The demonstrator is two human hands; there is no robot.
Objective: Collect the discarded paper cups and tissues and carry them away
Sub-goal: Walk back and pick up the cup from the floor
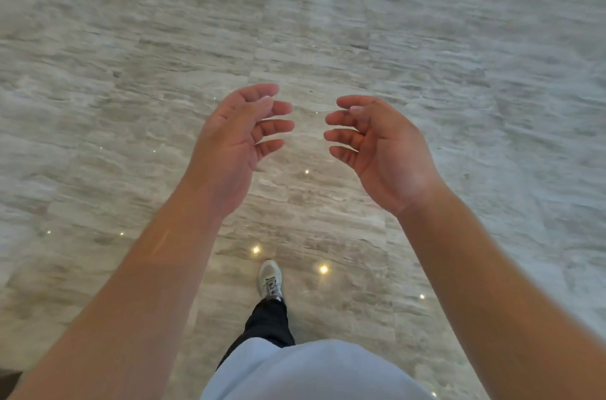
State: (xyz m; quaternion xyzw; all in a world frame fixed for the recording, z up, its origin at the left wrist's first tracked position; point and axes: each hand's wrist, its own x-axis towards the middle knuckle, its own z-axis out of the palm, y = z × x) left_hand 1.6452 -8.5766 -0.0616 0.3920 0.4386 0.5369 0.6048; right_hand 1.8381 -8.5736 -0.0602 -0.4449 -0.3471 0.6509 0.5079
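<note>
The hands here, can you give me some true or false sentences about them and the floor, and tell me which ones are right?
1. The left hand holds a paper cup. False: it holds nothing, its fingers loosely curled.
2. The right hand holds nothing. True.
3. The two hands touch each other. False: there is a gap between them, palms facing inward.
4. One white sneaker shows on the marble floor. True.
5. Tissues lie scattered on the floor. False: no cups or tissues are in view, only small light reflections.
</note>
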